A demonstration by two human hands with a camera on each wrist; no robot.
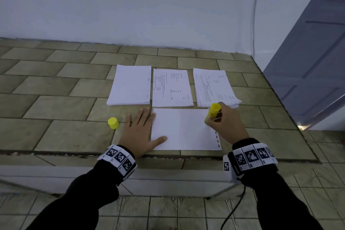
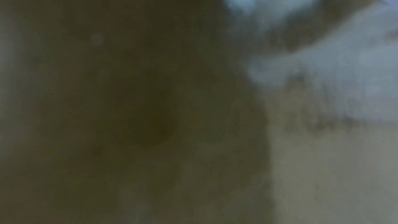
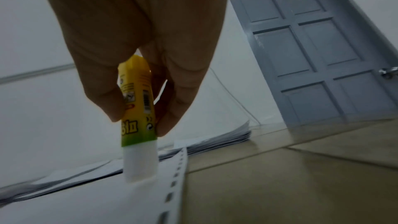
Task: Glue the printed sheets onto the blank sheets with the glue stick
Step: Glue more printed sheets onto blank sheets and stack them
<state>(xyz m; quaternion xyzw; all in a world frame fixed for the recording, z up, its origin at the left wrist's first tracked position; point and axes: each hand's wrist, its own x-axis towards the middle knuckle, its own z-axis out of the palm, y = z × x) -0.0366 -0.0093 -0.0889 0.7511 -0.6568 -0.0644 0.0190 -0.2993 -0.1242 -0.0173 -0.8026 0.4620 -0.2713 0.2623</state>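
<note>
A white sheet [image 1: 184, 129] with a perforated right strip lies at the front of the tiled table [image 1: 71, 110]. My left hand [image 1: 140, 129] lies flat, fingers straight, pressing the sheet's left edge. My right hand [image 1: 225, 119] grips a yellow glue stick [image 1: 212, 112] tip down at the sheet's upper right corner. In the right wrist view the glue stick [image 3: 137, 108] shows its white glue end touching the sheet [image 3: 107, 198], with my right hand [image 3: 137, 123] pinched round it. Behind lie three stacks: a nearly blank one [image 1: 130, 85] and two printed ones [image 1: 171, 87], [image 1: 214, 87]. The left wrist view is blurred.
The yellow glue cap [image 1: 113, 123] stands on the table left of my left hand. A grey door [image 1: 308, 61] stands to the right, beyond the table's right edge. A thin cable [image 1: 254, 11] runs down the back wall.
</note>
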